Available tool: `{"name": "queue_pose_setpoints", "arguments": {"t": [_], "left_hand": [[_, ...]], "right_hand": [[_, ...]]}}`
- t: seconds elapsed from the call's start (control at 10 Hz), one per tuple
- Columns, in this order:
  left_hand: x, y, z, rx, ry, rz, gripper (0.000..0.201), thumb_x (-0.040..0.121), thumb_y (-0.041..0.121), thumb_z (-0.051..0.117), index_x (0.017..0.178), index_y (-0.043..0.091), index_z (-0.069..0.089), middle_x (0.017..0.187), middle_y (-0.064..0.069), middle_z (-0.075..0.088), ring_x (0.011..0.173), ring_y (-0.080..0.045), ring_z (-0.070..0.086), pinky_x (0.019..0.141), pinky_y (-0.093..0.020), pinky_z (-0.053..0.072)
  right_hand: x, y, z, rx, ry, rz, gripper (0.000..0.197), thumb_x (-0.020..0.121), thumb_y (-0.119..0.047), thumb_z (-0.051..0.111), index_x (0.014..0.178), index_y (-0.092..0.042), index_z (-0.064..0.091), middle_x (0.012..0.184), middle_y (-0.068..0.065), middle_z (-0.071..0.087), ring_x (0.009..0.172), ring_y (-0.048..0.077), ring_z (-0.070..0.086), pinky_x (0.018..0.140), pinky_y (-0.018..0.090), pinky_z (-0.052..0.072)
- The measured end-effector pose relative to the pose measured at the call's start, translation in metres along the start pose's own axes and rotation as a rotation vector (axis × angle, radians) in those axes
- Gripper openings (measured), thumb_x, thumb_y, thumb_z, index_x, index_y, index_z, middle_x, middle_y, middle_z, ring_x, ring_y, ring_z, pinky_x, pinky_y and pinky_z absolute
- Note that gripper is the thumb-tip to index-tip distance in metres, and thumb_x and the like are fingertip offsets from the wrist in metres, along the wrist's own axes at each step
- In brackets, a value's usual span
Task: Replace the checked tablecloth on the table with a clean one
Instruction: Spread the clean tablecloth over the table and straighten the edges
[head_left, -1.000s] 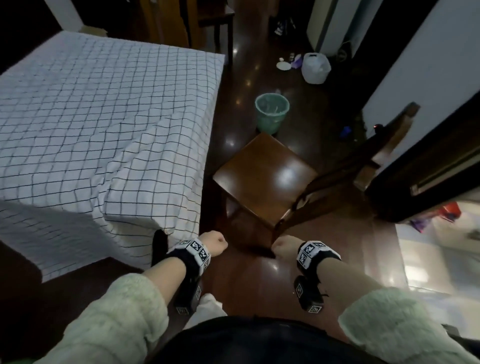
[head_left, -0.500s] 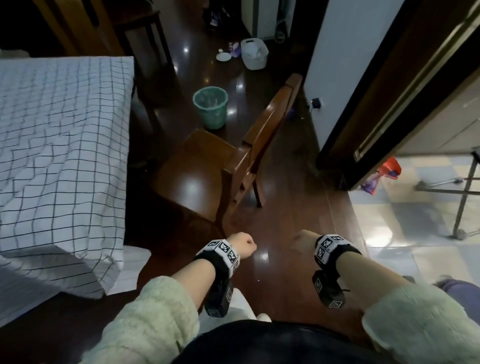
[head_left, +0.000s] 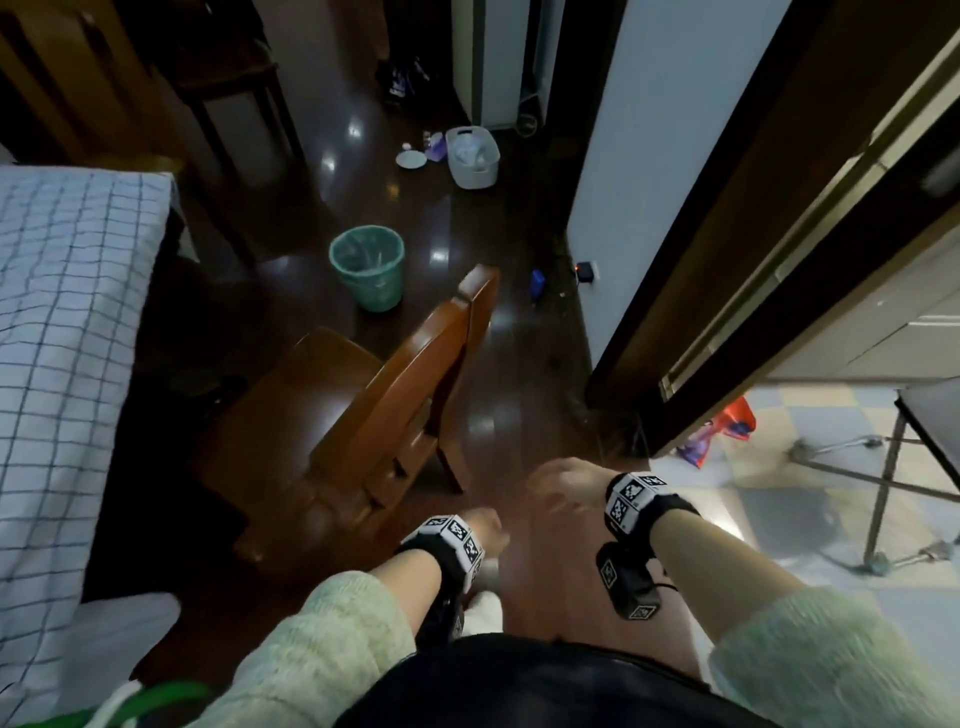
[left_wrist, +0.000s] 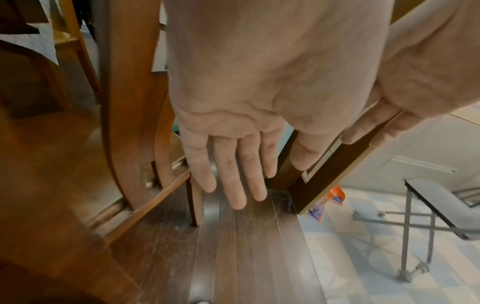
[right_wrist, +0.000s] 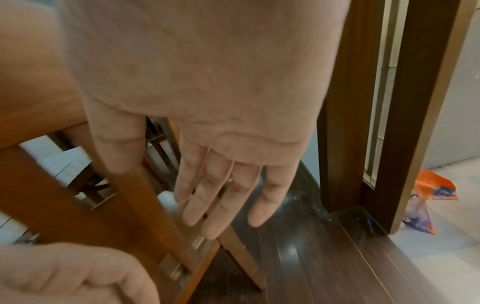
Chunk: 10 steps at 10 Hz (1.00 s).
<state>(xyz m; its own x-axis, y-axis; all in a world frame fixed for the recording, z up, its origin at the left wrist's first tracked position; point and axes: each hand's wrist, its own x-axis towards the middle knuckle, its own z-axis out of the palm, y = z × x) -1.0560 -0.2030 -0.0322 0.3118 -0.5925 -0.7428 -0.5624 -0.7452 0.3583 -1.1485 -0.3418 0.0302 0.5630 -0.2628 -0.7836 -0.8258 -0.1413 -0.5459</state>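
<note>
1. The white tablecloth with a thin dark grid (head_left: 67, 322) covers the table at the left edge of the head view, its edge hanging down the side. As far as these pictures show it is on the table and nobody is touching it — so the removal step looks not yet done.
2. A glossy dark wooden floor (head_left: 498, 405) runs ahead to a dark-framed doorway (head_left: 727, 291), beyond which lies pale checked tile.
3. A polished brown wooden chair (head_left: 358, 415) stands between the table and the person, its back toward the hands and its seat bare.
4. No clean replacement cloth can be picked out anywhere; my judgement is that fetching one, stripping the checked cloth and spreading the new one are all left to do.
5. A pale green plastic waste bin (head_left: 368, 266) sits on the floor beyond the chair, with a white plastic basket (head_left: 471, 157) farther off near the wall.
6. The right hand (head_left: 563, 488) hangs in the air with its fingers straight and loosely spread, holding nothing — the right wrist view shows the bare palm.
7. The left hand (head_left: 485, 530) is likewise empty, fingers extended and close together, just beside the chair back but not touching it.
</note>
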Motion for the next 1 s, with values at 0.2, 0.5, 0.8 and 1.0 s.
{"name": "queue_pose_setpoints", "arguments": {"t": [0.2,0.5,0.8,1.0], "left_hand": [[0.058,0.047,-0.049,-0.112,-0.008,-0.056,0.034,0.097,0.017,0.046,0.127,0.007,0.059,0.131,-0.013,0.058,0.121,-0.027,0.055,0.095,-0.027,0.043],[0.155,0.131,-0.117,-0.137,0.054,-0.243,0.035,0.096,0.018,0.04,0.115,-0.001,0.063,0.121,-0.018,0.062,0.112,-0.031,0.059,0.092,-0.032,0.047],[0.224,0.175,-0.177,-0.237,0.122,-0.362,0.036,0.092,0.03,0.046,0.115,0.008,0.064,0.118,-0.012,0.065,0.108,-0.029,0.061,0.094,-0.035,0.049],[0.287,0.157,-0.241,-0.323,0.161,-0.398,0.032,0.096,0.025,0.048,0.118,0.008,0.063,0.121,-0.012,0.063,0.112,-0.03,0.06,0.09,-0.031,0.047]], "right_hand": [[0.051,-0.006,-0.094,-0.121,0.026,0.014,0.024,0.096,-0.012,0.048,0.116,-0.01,0.062,0.101,0.004,0.066,0.078,0.017,0.061,0.056,0.017,0.047],[0.134,-0.027,-0.239,-0.626,-0.12,-0.022,0.024,0.092,-0.016,0.047,0.096,-0.003,0.067,0.093,0.009,0.067,0.083,0.022,0.066,0.065,0.026,0.05],[0.209,-0.078,-0.32,-0.965,-0.066,-0.145,0.035,0.095,-0.021,0.05,0.126,-0.008,0.058,0.131,0.014,0.057,0.122,0.03,0.053,0.097,0.032,0.042],[0.308,-0.164,-0.334,-1.245,-0.152,-0.231,0.034,0.096,-0.021,0.048,0.125,-0.009,0.06,0.128,0.011,0.059,0.119,0.029,0.055,0.097,0.035,0.044]]}}
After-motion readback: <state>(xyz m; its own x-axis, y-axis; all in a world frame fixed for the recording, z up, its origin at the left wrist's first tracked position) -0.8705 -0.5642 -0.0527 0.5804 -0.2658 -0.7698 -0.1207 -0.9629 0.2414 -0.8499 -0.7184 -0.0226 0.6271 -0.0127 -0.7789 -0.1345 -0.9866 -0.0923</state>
